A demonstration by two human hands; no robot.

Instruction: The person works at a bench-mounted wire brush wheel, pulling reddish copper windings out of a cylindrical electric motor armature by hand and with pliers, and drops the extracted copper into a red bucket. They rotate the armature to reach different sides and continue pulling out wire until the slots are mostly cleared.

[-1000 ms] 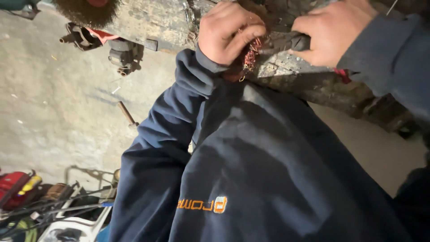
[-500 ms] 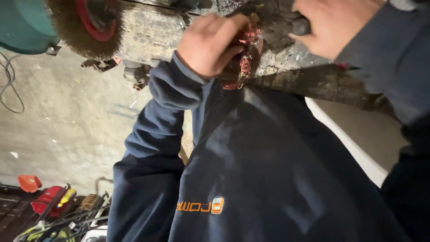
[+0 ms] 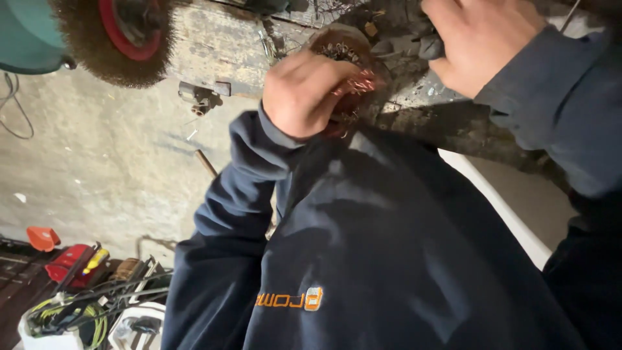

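Observation:
My left hand (image 3: 304, 97) is closed around a round rusty motor part with copper wire windings (image 3: 346, 65), holding it against the edge of a worn, dirty workbench (image 3: 214, 45). My right hand (image 3: 479, 39) is at the top right, fingers curled over a small dark object (image 3: 431, 46) lying on the bench just right of the copper part; what it is cannot be made out. Both arms are in navy sleeves, and my navy sweatshirt (image 3: 389, 259) fills the lower middle of the view.
A wire brush wheel with a red hub (image 3: 123, 39) hangs on a teal grinder housing (image 3: 26, 32) at the top left. Below lies a concrete floor (image 3: 97, 162). Red tools (image 3: 74, 262), an orange piece (image 3: 42, 238) and a white bucket of green-yellow cable (image 3: 58, 321) sit bottom left.
The view has swung up and left, bringing the wire brush wheel and the teal housing into sight. My left hand keeps its hold on the copper part, and my right hand stays by it.

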